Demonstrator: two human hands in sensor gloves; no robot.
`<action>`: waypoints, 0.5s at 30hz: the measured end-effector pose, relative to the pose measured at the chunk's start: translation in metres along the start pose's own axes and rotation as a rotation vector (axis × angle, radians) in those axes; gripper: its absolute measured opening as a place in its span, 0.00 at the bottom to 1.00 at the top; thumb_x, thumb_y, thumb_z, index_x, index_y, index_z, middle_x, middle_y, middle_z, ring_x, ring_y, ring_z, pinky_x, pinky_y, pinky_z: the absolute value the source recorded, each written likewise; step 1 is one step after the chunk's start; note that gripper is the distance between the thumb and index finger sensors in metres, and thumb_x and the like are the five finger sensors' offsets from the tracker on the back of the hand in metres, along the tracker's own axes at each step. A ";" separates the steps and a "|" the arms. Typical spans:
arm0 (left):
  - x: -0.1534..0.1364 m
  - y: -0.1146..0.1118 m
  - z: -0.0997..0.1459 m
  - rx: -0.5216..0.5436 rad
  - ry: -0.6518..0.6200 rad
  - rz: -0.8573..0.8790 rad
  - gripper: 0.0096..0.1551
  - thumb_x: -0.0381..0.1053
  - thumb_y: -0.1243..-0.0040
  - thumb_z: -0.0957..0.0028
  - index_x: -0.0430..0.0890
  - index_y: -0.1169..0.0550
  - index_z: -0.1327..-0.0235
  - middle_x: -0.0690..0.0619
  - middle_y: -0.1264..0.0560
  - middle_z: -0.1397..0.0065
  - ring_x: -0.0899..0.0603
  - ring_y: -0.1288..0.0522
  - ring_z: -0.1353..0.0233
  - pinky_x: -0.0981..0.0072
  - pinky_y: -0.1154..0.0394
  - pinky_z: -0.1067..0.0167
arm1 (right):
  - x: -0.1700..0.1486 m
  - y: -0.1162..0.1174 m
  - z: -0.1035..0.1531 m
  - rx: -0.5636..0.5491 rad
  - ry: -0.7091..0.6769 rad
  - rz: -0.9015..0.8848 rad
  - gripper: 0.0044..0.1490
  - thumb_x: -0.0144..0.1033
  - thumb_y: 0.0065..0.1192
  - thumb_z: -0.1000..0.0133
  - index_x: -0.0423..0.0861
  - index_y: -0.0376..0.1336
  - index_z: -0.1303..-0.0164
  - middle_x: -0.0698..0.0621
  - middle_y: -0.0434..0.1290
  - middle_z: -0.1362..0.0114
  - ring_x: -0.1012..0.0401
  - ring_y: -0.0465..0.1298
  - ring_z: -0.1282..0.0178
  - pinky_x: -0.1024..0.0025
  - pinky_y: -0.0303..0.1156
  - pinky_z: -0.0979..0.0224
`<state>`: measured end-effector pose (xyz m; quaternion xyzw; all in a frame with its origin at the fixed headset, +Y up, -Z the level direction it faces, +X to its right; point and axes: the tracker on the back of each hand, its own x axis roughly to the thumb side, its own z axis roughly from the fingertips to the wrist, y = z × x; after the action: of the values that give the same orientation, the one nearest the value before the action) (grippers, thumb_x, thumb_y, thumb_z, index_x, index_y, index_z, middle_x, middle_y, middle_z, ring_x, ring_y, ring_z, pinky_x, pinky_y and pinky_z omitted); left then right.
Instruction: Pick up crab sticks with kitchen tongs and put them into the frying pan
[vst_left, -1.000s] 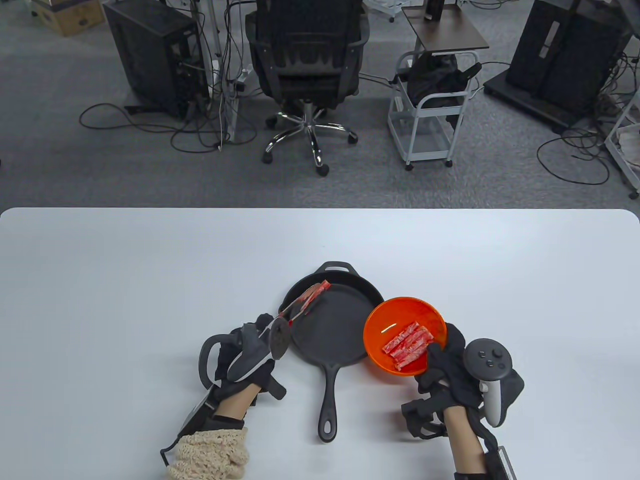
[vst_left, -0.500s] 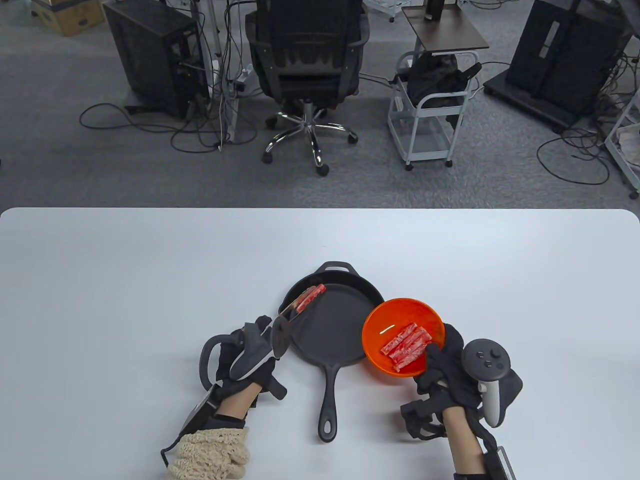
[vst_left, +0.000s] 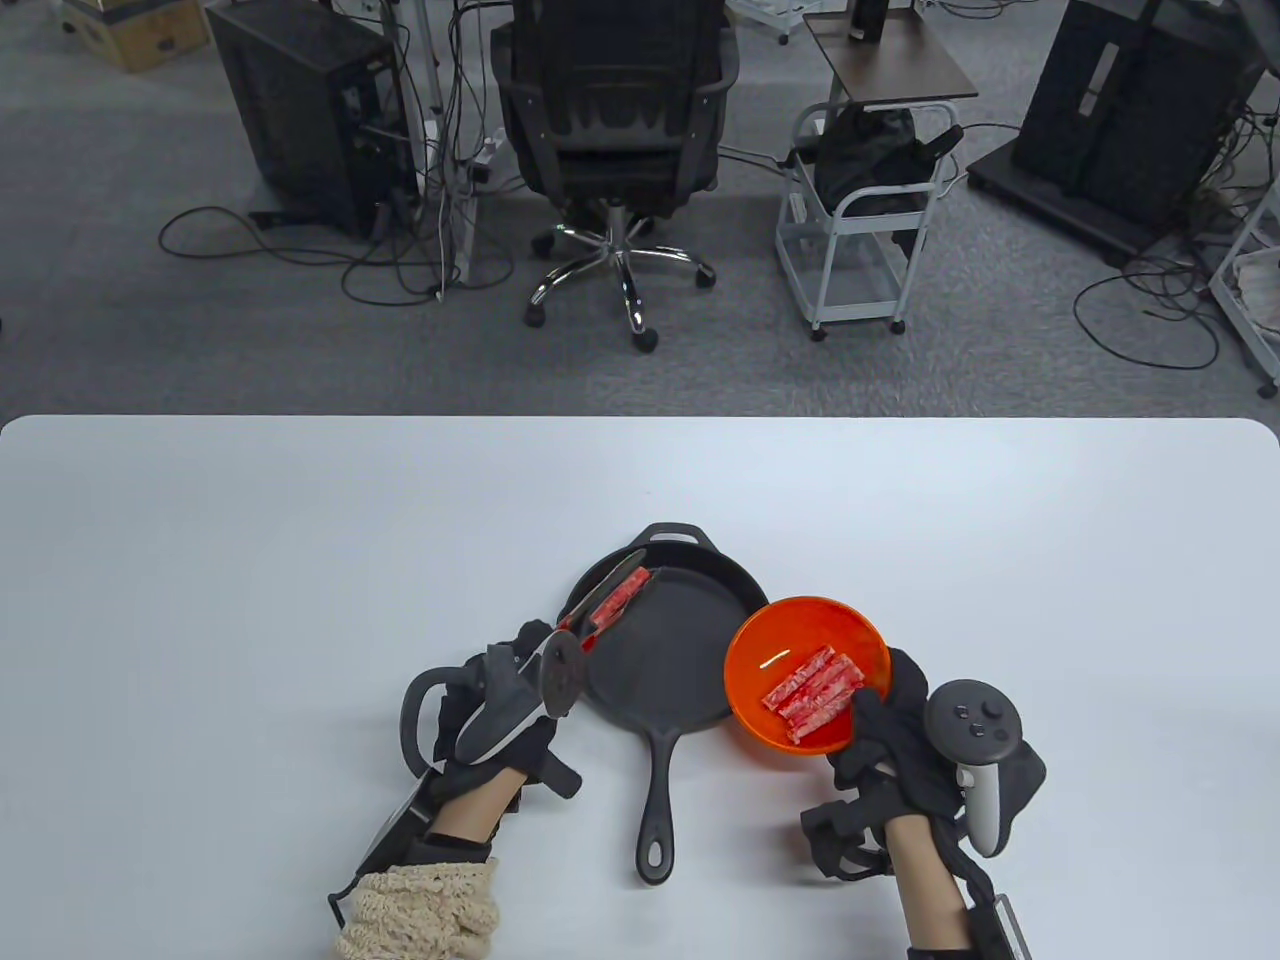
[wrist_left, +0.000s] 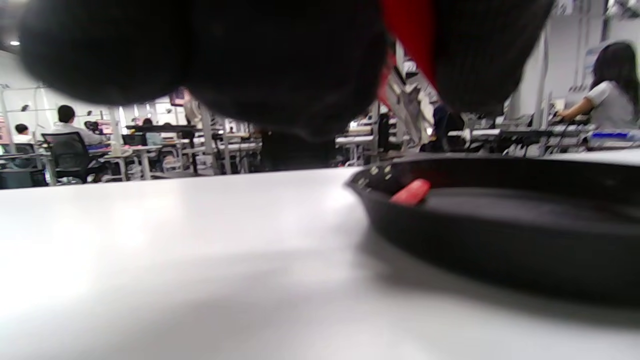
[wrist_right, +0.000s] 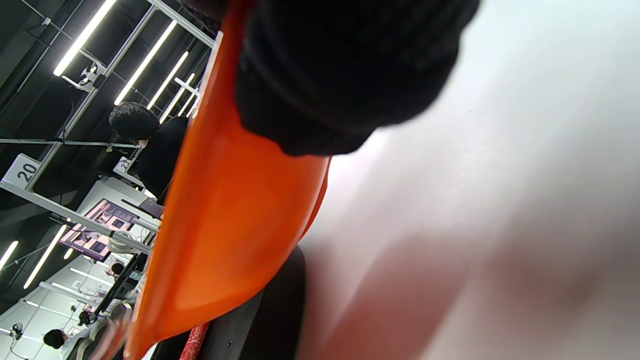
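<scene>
My left hand (vst_left: 525, 668) grips the metal kitchen tongs (vst_left: 565, 660), which point up and right into the black frying pan (vst_left: 690, 670). Between the tong tips a red crab stick (vst_left: 615, 600) lies low at the pan's left inner edge. A smooth red end (wrist_left: 410, 192) shows just inside the pan's rim (wrist_left: 500, 235) in the left wrist view. My right hand (vst_left: 885, 720) holds the orange bowl (vst_left: 790, 625) by its near right rim, tilted over the pan's right side. Several crab sticks (vst_left: 812, 692) lie in the bowl. Its underside (wrist_right: 225, 225) fills the right wrist view.
The pan's long handle (vst_left: 657, 790) points toward me between my hands. The white table (vst_left: 250, 560) stretches wide to the left and right of the pan. An office chair (vst_left: 615, 150) and a small cart (vst_left: 860, 230) stand on the floor beyond the table's far edge.
The tongs and the crab stick have dropped and drawn slightly left, from above the pan down onto its left inner edge. The bowl and my right hand have barely moved.
</scene>
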<state>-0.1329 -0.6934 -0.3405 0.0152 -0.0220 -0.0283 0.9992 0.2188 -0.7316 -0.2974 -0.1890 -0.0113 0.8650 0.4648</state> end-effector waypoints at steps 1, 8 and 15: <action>0.002 0.005 0.002 0.012 -0.013 0.011 0.45 0.76 0.39 0.44 0.44 0.23 0.28 0.58 0.14 0.58 0.56 0.16 0.74 0.59 0.16 0.69 | 0.000 0.000 0.000 0.000 -0.001 -0.001 0.39 0.31 0.50 0.39 0.37 0.46 0.18 0.32 0.68 0.28 0.59 0.85 0.70 0.87 0.86 0.74; 0.030 0.036 0.025 0.041 -0.192 0.123 0.44 0.76 0.39 0.43 0.44 0.23 0.28 0.58 0.13 0.58 0.55 0.16 0.74 0.59 0.16 0.69 | -0.001 0.000 0.001 -0.001 -0.010 -0.011 0.39 0.32 0.50 0.39 0.37 0.46 0.18 0.32 0.68 0.27 0.59 0.85 0.70 0.87 0.86 0.74; 0.055 0.030 0.034 -0.054 -0.315 0.148 0.44 0.75 0.39 0.44 0.43 0.22 0.30 0.57 0.13 0.59 0.55 0.15 0.75 0.59 0.15 0.71 | -0.002 0.001 0.001 -0.003 -0.011 -0.015 0.39 0.32 0.50 0.39 0.37 0.46 0.18 0.32 0.68 0.28 0.59 0.85 0.70 0.87 0.86 0.74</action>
<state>-0.0784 -0.6671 -0.3029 -0.0179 -0.1788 0.0429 0.9828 0.2185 -0.7332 -0.2957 -0.1848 -0.0168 0.8625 0.4707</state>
